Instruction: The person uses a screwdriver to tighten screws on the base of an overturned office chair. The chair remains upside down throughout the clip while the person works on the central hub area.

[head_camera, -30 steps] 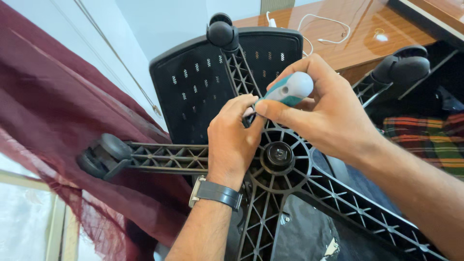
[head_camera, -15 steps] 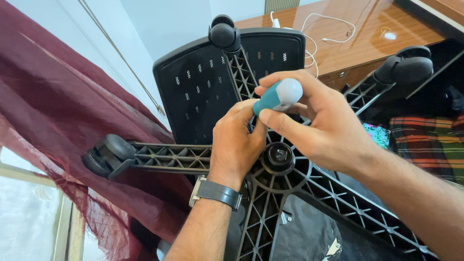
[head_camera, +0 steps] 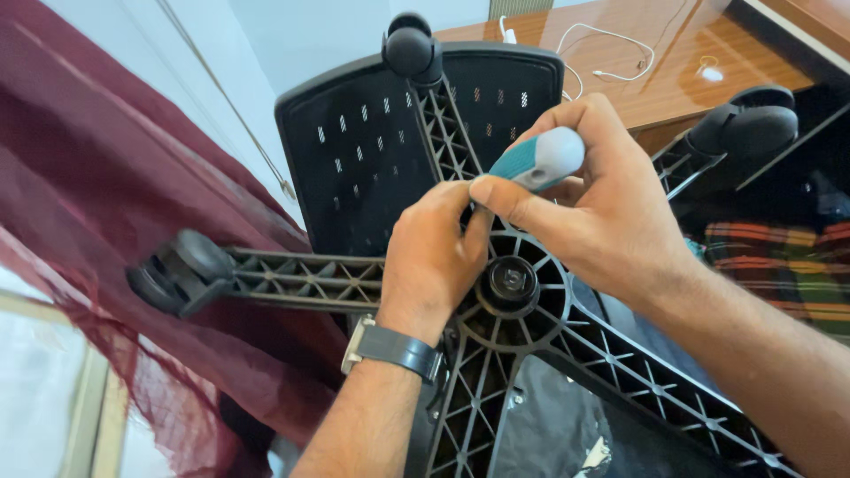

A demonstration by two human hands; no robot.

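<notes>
Gripping teal-white screwdriver (head_camera: 538,161), both hands, tip apparently hidden

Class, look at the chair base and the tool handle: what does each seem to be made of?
Chair base: looks like moulded black plastic, matt, with open ribbed webbing. Tool handle, held in the right hand: probably plastic, white and teal, smooth with a slight sheen.

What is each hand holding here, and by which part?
The right hand grips a screwdriver by its teal-and-white handle. The left hand is bunched around its hidden shaft, near the chair base's hub.
</notes>
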